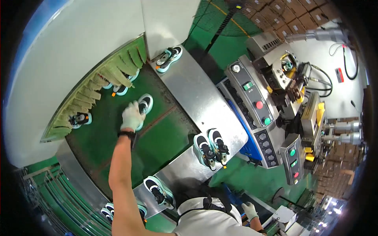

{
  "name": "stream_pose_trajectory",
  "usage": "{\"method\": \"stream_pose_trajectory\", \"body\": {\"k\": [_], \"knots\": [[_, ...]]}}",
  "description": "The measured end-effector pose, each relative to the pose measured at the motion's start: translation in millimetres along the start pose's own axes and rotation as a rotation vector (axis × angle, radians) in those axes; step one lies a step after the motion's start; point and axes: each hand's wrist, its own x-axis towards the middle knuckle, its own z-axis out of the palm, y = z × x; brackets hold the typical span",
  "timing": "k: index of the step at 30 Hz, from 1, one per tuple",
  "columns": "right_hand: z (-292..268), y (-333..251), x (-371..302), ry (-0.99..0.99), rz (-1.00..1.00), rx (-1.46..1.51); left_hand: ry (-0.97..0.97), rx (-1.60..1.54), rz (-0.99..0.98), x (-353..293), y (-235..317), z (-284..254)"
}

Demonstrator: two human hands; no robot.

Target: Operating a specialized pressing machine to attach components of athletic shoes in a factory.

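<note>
My left hand [132,117], in a pale glove with a dark band at the wrist, reaches far out over the green conveyor belt [161,133]. Its fingers are closed around a black, white and mint sneaker [146,103], covering the middle of the shoe. Down at the lower right, beside my body, my right hand [249,211] is gloved too. Its fingers look loosely spread, with nothing visible in them. On the steel ledge to the right of the belt stand a pair of sneakers [204,150]. A single sneaker [157,190] sits on the near ledge.
Strip curtains [100,82] hang across the white machine's opening, with several sneakers [123,89] under them. Another sneaker [169,59] rests on the far ledge. Machines with a button panel [254,98] stand right. A metal rack [59,192] is at left; stacked cartons [289,15] are behind.
</note>
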Motion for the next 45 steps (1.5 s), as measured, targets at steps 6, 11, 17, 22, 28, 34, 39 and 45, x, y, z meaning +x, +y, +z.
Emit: {"method": "stream_pose_trajectory", "body": {"k": [6, 11, 17, 22, 28, 34, 39, 45], "knots": [[14.1, -156.2, 31.3, -0.072, -0.484, 0.077, -0.240, -0.492, -0.073, -108.4, 75.6, 4.9], [-16.5, -317.8, -23.1, -0.400, -0.652, 0.455, -0.303, -0.986, 0.242, -184.3, 206.1, -84.5], [-35.1, -365.9, 5.9, -1.515, -0.585, 0.905, -0.773, -1.020, 0.965, -165.9, 357.1, -127.3], [-169.8, -371.0, 13.3, -1.145, -0.891, 1.013, -0.503, -1.001, 1.089, -130.7, 477.6, -160.0], [-262.2, -326.7, 81.6, -1.150, -0.974, 1.310, -0.182, -0.564, 1.116, -1.1, 659.6, -156.8], [-294.0, -305.0, 97.9, -0.940, -0.757, 1.674, -0.006, -0.260, 0.877, 164.2, 769.3, -92.3], [-310.1, -275.6, 84.6, -0.796, -0.732, 1.815, 0.024, -0.275, 0.695, 225.3, 803.8, -26.9], [-309.6, -284.8, 83.4, -0.583, -0.575, 1.669, -0.005, -0.132, 0.554, 229.4, 817.6, -69.2]]}}
